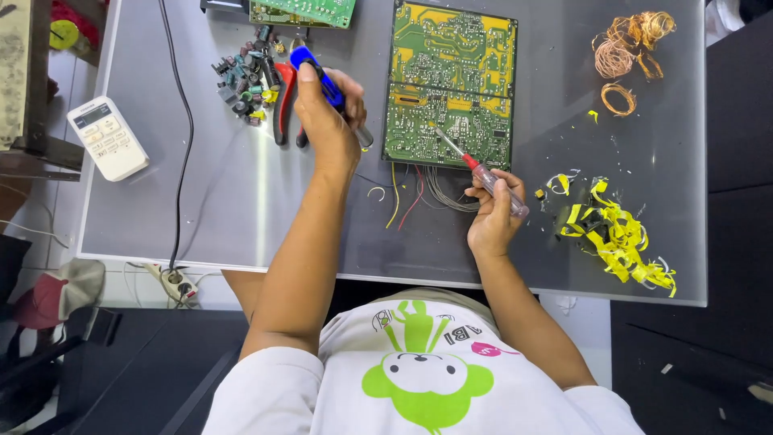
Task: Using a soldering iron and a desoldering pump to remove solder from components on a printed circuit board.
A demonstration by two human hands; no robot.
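The left hand (326, 113) was clamped on a blue-handled soldering iron (326, 84), just left of the green circuit board (451, 84). The right hand (493, 213) gripped a red-handled screwdriver (483, 173) — its tip touching the board's lower edge — on the grey surface (241, 193).

The second circuit board (304, 11) is cut off by the top edge; the blue tool's (322, 80) tip hides behind the left hand (326, 121).
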